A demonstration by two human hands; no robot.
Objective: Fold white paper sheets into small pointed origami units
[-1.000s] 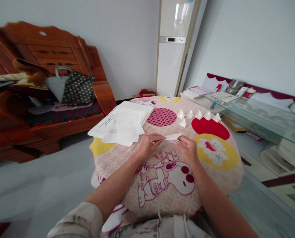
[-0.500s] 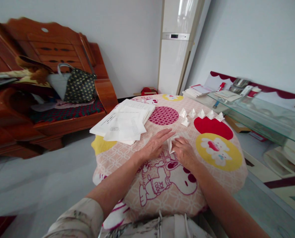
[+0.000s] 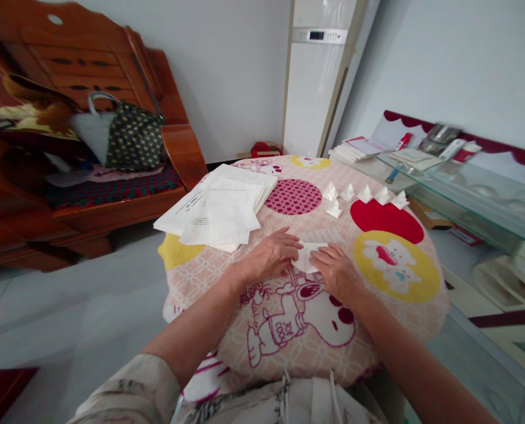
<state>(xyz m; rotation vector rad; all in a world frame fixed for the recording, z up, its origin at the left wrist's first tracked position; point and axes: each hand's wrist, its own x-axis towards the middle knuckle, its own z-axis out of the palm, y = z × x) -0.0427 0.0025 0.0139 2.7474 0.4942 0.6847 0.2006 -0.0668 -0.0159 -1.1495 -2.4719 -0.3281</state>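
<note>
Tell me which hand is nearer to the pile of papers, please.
Left: the left hand is just to the right of the papers; the right hand is farther right.

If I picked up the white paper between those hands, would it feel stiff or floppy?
The white paper is small, so probably very light. The peaked paper shapes nearby suggest it could hold creases and stay fairly stiff if folded, but being thin-looking, it might crumple if squeezed.

A small white piece of paper (image 3: 306,259) lies nearly flat, just below and right of the frame's centre, its top edge roughly straight, its left and right sides partly covered.
</note>
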